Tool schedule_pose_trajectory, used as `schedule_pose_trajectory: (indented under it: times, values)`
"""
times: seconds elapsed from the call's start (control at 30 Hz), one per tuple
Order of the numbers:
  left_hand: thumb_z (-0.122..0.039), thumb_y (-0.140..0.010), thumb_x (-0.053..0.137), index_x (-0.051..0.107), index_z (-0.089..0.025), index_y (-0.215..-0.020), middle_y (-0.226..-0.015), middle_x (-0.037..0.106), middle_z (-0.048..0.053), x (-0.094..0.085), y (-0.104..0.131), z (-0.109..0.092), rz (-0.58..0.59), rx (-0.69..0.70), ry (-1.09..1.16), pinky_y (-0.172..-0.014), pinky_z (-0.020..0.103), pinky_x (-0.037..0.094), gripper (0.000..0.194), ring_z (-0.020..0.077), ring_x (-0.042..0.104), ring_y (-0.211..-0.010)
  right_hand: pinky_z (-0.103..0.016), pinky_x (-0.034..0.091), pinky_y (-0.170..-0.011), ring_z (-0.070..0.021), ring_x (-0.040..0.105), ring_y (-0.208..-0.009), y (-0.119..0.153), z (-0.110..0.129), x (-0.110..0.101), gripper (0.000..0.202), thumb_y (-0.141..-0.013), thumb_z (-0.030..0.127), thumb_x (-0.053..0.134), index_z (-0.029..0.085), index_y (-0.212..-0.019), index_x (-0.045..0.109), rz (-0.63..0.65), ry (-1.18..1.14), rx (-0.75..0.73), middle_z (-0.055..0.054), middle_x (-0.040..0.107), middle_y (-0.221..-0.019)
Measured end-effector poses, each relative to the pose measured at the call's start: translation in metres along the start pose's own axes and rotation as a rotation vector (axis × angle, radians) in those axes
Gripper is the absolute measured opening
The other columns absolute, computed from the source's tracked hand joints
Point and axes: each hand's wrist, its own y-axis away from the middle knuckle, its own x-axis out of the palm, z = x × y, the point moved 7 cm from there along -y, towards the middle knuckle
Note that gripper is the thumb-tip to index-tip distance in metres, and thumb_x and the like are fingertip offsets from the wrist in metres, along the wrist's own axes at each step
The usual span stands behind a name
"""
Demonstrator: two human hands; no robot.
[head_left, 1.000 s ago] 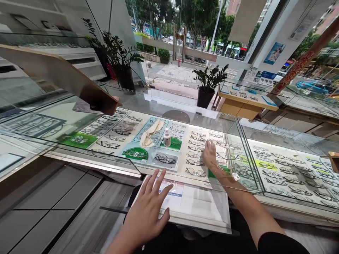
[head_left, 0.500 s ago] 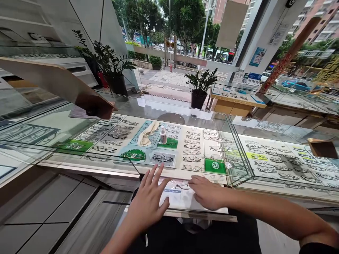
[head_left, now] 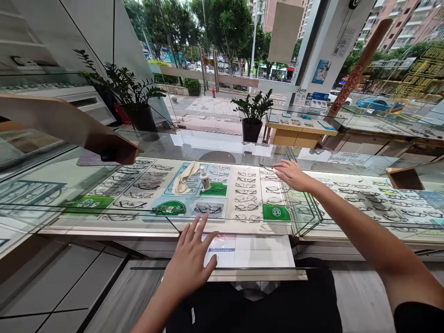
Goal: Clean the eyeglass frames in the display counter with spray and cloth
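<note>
My right hand (head_left: 293, 175) reaches out over the glass counter, its fingers closed on a pair of eyeglasses (head_left: 266, 167); the thin dark frame pokes out past the fingertips and is partly hidden. Nearer to me, my left hand (head_left: 190, 259) hovers with fingers spread and nothing in it. It is beside the pulled-out drawer (head_left: 267, 252), where a white printed sheet (head_left: 222, 251) lies. On the counter are a white spray bottle (head_left: 205, 179) and a crumpled cream cloth (head_left: 186, 179). A dark-framed pair of glasses (head_left: 208, 209) sits on a grey card ahead of my left hand.
Rows of eyeglasses (head_left: 246, 190) show under the glass, with green cards (head_left: 276, 212) among them. A brown wooden piece (head_left: 69, 122) rises at the left, another (head_left: 407, 178) stands right. Potted plants (head_left: 252, 129) and a display table (head_left: 301, 134) are beyond the counter.
My right hand has lifted the eyeglasses from over the drawer and carried them forward and right over the counter. My left hand stays about where it was. The view has shifted slightly.
</note>
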Motion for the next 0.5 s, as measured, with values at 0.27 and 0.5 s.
schedule_pose_trajectory:
  times: [0.27, 0.5]
  values:
    - [-0.033, -0.089, 0.066, 0.067, -0.027, -0.136, -0.179, 0.022, 0.009, 0.003, 0.003, 0.003, -0.053, 0.041, -0.06, -0.128, 0.062, 0.03, 0.047, 0.0404, 0.024, -0.163, -0.056, 0.007, -0.133, -0.0307, 0.026, -0.163, -0.039, -0.071, 0.042, 0.064, -0.112, 0.05, 0.019, 0.022, -0.148, 0.064, -0.027, -0.002, 0.062, -0.008, 0.054, -0.164]
    - [-0.032, -0.091, 0.064, 0.068, -0.027, -0.136, -0.18, 0.019, 0.009, 0.005, 0.003, 0.003, -0.046, 0.05, -0.062, -0.128, 0.063, 0.029, 0.046, 0.0414, 0.025, -0.163, -0.057, 0.005, -0.133, -0.0306, 0.029, -0.162, -0.041, -0.072, 0.057, 0.062, -0.112, 0.046, 0.02, 0.024, -0.141, 0.07, 0.008, -0.014, 0.088, -0.006, 0.056, -0.162]
